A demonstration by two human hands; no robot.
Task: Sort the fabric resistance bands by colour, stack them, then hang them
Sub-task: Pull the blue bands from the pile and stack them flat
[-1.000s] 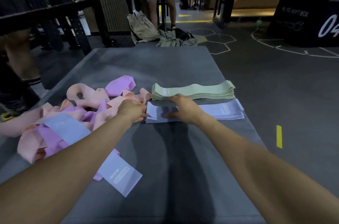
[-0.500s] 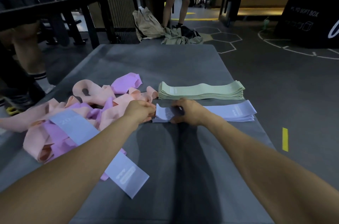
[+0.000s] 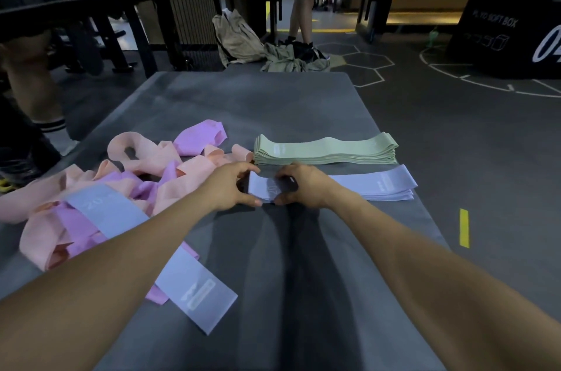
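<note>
A flat stack of lavender-blue bands (image 3: 379,187) lies on the grey mat (image 3: 273,109) right of centre. Both hands are at its left end: my left hand (image 3: 229,187) pinches the end from the left, and my right hand (image 3: 303,185) grips the same end from the right. Behind it sits a neat stack of pale green bands (image 3: 326,150). On the left lies a tangled heap of peach bands (image 3: 145,155) and pink-purple bands (image 3: 200,137). One loose lavender-blue band (image 3: 194,288) runs across the heap and under my left forearm.
The mat's right edge drops to a dark floor with a yellow mark (image 3: 464,228). A person's legs (image 3: 300,6) stand beyond the far end, beside bags and clothes (image 3: 243,36). Another person's leg (image 3: 36,97) is at the left. A black soft box (image 3: 504,33) stands far right.
My left hand has moved right from the peach heap onto the left end of the lavender-blue stack. My right hand stays at that end.
</note>
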